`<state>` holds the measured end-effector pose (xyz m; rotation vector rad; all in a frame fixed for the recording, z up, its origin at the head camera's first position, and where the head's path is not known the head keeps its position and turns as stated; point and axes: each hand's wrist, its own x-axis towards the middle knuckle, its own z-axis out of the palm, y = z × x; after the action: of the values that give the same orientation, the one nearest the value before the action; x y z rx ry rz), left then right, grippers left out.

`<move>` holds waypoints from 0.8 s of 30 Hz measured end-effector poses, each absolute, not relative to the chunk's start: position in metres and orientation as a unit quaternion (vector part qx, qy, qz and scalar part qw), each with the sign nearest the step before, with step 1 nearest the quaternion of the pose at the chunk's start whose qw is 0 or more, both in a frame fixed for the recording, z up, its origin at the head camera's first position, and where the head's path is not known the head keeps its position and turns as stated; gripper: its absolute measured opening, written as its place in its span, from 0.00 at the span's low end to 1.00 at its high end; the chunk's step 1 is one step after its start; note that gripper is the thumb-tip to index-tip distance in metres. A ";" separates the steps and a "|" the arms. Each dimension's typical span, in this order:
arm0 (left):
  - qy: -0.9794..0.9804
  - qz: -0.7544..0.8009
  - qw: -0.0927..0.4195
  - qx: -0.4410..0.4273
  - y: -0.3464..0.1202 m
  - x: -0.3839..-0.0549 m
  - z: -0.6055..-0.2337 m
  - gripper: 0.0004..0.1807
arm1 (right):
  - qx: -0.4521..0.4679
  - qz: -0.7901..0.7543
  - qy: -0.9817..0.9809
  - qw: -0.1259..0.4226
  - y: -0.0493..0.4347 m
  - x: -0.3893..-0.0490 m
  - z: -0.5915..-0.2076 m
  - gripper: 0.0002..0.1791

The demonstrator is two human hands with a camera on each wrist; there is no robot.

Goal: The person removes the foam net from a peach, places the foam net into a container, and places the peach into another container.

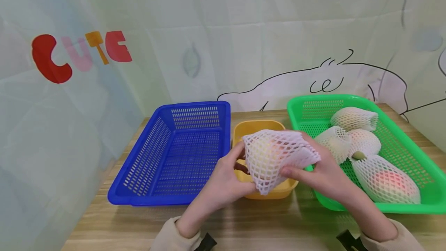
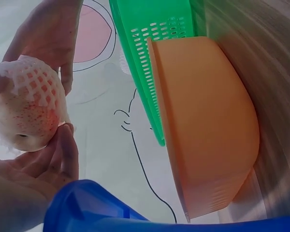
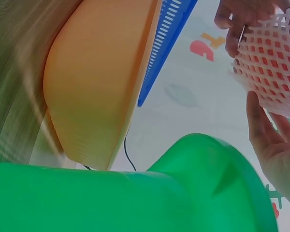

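Over the yellow basket I hold a peach point(image 2: 26, 128) in a white foam net point(image 1: 268, 158) between both hands. My left hand point(image 1: 228, 179) grips it from the left, thumb at the lower edge of the net and fingers behind. From the right, my right hand point(image 1: 324, 171) holds the gathered end of the net, its thumb in front pressing on the mesh. In the left wrist view one end of the peach, pale yellow with red speckles and a small dark pit, shows bare outside the net.
A blue basket point(image 1: 167, 158) with nothing in it stands on the left. The yellow basket point(image 1: 259, 125) sits in the middle. In the green basket point(image 1: 411, 134) on the right lie several net-wrapped fruits point(image 1: 364, 142), and a green leaf point(image 1: 359, 155) shows among them. Behind hangs a printed curtain point(image 1: 209, 49).
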<state>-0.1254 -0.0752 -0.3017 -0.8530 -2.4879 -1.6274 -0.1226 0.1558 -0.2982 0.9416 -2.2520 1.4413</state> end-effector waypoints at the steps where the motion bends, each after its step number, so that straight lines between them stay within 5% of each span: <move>1: -0.805 -0.524 0.026 -0.278 -0.076 -0.126 -0.301 0.39 | 0.330 0.500 -0.785 0.156 0.156 -0.123 -0.298 0.38; 14: -0.808 -0.528 0.034 -0.259 -0.082 -0.127 -0.295 0.40 | 0.299 0.477 -0.797 0.221 0.165 -0.127 -0.292 0.20; 24: -0.822 -0.505 0.051 -0.258 -0.088 -0.127 -0.290 0.43 | 0.290 0.462 -0.800 0.248 0.164 -0.127 -0.291 0.18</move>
<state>-0.1272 -0.0885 -0.2896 -0.7837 -2.5029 -1.5353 -0.1274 0.1636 -0.2914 0.7911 -2.1812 1.2597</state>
